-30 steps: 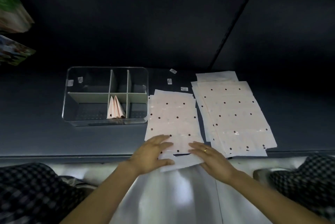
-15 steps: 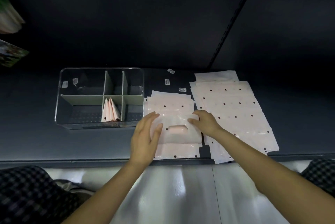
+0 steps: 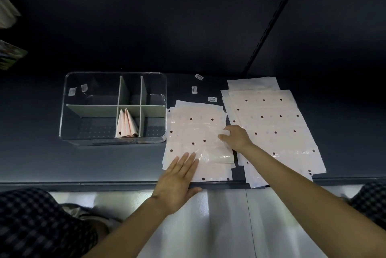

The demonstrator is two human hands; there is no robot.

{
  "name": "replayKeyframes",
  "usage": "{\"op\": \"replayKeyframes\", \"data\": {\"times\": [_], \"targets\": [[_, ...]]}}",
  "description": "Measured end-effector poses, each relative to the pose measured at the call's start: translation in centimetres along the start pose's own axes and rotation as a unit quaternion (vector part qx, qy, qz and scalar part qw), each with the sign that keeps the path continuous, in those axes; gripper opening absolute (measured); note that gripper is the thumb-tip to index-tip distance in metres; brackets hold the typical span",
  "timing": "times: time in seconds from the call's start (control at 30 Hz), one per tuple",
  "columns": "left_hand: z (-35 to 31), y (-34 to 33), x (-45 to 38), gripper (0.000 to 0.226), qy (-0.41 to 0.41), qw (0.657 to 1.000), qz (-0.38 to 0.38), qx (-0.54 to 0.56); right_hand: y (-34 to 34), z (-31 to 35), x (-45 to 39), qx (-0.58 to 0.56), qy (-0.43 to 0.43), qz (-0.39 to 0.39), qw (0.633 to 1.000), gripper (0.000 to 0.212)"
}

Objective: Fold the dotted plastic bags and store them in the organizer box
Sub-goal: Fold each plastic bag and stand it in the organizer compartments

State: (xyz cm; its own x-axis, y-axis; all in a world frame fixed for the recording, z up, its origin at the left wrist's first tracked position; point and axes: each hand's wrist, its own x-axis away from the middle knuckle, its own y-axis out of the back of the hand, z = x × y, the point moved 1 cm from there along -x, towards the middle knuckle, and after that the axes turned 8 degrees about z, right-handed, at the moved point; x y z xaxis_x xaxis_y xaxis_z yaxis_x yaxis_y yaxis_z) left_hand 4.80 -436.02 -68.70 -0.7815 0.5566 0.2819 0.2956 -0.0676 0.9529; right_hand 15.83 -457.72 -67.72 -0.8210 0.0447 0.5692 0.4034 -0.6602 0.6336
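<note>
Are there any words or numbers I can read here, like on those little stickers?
No text can be read.
Three small white stickers on the dark shelf: barcode-like marks and print, too small and blurred to read.
Two pale stickers on the back wall of the clear organizer box: blurred, nothing legible.
Dotted plastic bags: only dots, no words.

Left hand [image 3: 177,178] flat, palm down, fingers straight and close together, pointing far; thumb sticking out to the right; bare left arm running back near and to the left. Right hand [image 3: 236,137] farther off, fingers loosely bent and pointing left; bare right arm stretched long from the near right corner.
</note>
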Motion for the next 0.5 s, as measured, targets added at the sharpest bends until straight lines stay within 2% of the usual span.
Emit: {"op": "replayKeyframes", "data": {"times": [0.07,0.13,0.2,0.23,0.3,0.33,0.4,0.5], "targets": [[0.2,-0.4,0.0,0.076,0.001,1.000,0.031,0.001,0.0,0.2,0.4,-0.004,0.005,-0.027,1.000,0.037],[0.2,-0.7,-0.1,0.079,-0.006,0.999,0.040,0.010,-0.1,0.5,1.8,0.018,0.041,-0.131,0.990,0.033],[0.2,-1.0,-0.2,0.078,-0.003,0.996,0.074,0.040,-1.2,1.2,4.2,0.042,0.125,-0.221,0.966,0.033],[0.2,-1.0,-0.3,0.078,-0.001,0.996,0.074,0.042,-2.2,1.5,5.5,0.070,0.188,-0.221,0.954,0.034],[0.1,-1.2,-0.3,0.079,0.001,0.997,0.067,0.036,-5.1,1.3,7.7,0.211,0.323,-0.140,0.912,0.039],[0.1,-1.2,-0.3,0.079,0.001,0.997,0.063,0.038,-6.5,0.6,8.5,0.288,0.355,-0.075,0.886,0.046],[0.3,-1.3,-0.2,0.078,-0.001,0.997,0.060,0.051,-8.0,-1.6,9.4,0.351,0.296,0.045,0.887,0.063],[0.6,-1.5,-0.3,0.077,0.002,0.996,0.066,0.057,-7.3,-5.2,9.6,0.380,0.240,0.034,0.893,0.072]]}}
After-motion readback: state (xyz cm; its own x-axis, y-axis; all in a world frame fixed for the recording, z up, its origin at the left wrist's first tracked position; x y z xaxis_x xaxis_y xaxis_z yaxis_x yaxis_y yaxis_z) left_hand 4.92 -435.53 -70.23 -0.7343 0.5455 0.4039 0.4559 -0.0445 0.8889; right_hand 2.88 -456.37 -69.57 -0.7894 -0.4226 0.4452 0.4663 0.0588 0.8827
